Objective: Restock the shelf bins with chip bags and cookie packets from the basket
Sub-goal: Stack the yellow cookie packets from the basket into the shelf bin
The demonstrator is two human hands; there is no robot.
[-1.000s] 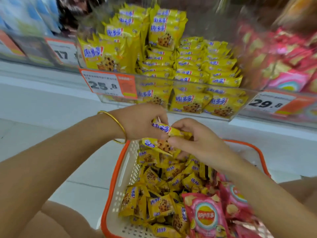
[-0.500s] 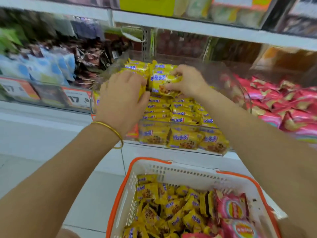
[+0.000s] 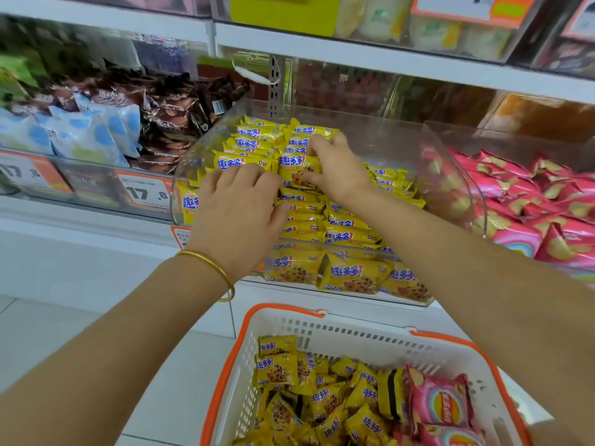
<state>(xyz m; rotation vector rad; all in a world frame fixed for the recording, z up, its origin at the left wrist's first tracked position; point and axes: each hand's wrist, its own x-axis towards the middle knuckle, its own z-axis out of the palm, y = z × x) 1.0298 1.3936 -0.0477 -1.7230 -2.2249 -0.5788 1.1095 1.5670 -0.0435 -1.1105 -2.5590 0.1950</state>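
Shelving (image 3: pixel 386 56) in white fills the scene, and both of a person's hands reach into a clear bin (image 3: pixel 402 146) on it that is packed with rows of yellow cookie packets (image 3: pixel 347 236). Below the forearms stands a white basket (image 3: pixel 354 336) with an orange rim, holding a loose heap of the same yellow packets in front of the left arm and pink chip bags (image 3: pixel 439 403) under the right arm. Beyond the right hand (image 3: pixel 338 175), a neighbouring bin holds more pink bags (image 3: pixel 531 201); beyond the left hand (image 3: pixel 238 214), another bin carries blue and brown snack packs (image 3: pixel 96 130). The hands sit close together but apart. The right hand pinches one upright packet (image 3: pixel 296 170) between thumb and fingers at the head of a row. The left hand lies on the packets at the bin's front, its fingers bent over them with the tips hidden, so whether it grips any cannot be told. A gold bracelet (image 3: pixel 209 262) circles the left wrist. Just left of that hand, a price tag (image 3: pixel 146 193) reads 17.8.
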